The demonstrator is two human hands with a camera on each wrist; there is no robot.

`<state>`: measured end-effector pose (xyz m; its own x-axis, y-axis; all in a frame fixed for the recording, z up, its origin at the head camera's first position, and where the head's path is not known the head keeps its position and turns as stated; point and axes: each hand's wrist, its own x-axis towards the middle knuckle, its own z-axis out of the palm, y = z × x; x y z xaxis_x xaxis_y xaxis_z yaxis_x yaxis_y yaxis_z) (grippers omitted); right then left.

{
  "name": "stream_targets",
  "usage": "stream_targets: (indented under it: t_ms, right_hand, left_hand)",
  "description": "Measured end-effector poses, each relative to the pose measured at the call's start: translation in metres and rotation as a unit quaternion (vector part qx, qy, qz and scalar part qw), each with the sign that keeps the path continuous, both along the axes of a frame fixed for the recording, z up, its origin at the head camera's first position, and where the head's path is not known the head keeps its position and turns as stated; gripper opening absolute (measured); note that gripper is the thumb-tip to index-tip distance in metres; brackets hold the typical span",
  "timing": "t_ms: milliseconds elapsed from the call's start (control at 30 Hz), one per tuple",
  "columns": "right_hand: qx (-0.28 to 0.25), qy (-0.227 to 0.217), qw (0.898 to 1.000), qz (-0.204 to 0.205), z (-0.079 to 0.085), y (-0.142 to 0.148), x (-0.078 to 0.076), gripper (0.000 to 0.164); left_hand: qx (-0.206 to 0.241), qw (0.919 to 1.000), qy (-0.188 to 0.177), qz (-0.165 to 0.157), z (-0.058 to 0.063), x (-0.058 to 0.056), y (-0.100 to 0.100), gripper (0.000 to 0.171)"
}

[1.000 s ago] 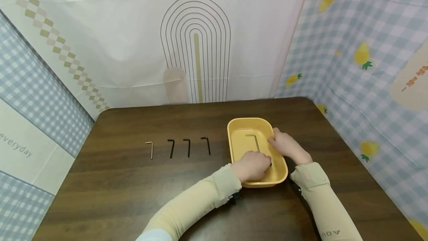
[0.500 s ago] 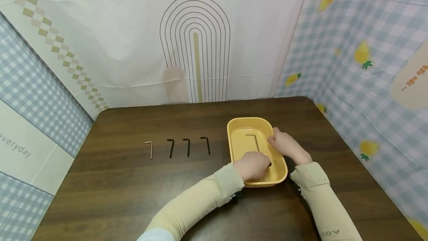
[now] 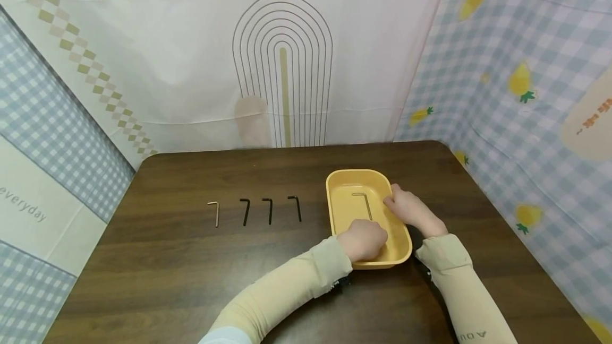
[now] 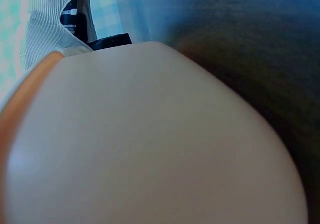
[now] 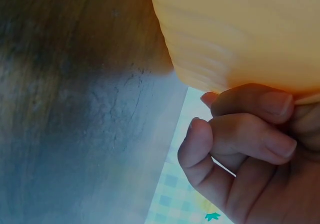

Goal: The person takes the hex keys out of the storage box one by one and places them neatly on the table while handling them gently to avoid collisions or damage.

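Inside the yellow tray (image 3: 337,211), my left hand (image 3: 364,239) reaches down near the front end, knuckles up. Its fingertips are hidden, and I cannot tell what they hold. Just beyond that hand a brass-coloured hex key (image 3: 367,206) lies on the tray floor. My right hand (image 3: 410,209) grips the tray's right rim. In the right wrist view its curled fingers (image 5: 250,134) are close against the tray's outer wall (image 5: 240,38). A large pale rounded surface (image 4: 160,134) fills most of the left wrist view.
Left of the tray, a pale hex key (image 3: 217,215) and three black hex keys (image 3: 246,212) lie in a spaced row on the dark wooden table (image 3: 191,269). Patterned cloth (image 3: 287,68) hangs behind and at both sides.
My left hand has shifted slightly right inside the tray. A small black end that showed by its fingers is now out of sight. The right hand keeps its grip on the rim.
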<state>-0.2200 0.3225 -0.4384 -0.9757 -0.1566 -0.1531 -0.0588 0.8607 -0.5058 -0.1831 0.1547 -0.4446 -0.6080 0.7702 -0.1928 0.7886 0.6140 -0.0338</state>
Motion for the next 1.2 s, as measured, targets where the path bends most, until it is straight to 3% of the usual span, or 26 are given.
stream_targets:
  t_ms: [400,700,900,1200]
  right_hand:
    - [0.0,-0.004,1.0,-0.004,-0.001,0.001,0.0,0.044]
    - [-0.021,-0.007,1.0,0.001,-0.002,0.002,0.001,0.035]
    - [-0.019,-0.005,1.0,-0.001,-0.001,0.003,0.001,0.034]
    - [0.007,0.0,1.0,-0.005,-0.002,0.002,-0.002,0.037]
  left_hand:
    - [0.012,0.9998,0.012,0.001,-0.003,0.0,0.0,0.014]
    - [0.1,0.994,0.039,0.017,0.023,-0.01,-0.008,0.014]
    - [0.108,0.9915,0.067,0.027,0.043,-0.013,-0.015,0.023]
    - [0.15,0.986,0.056,0.045,0.058,-0.023,-0.029,0.023]
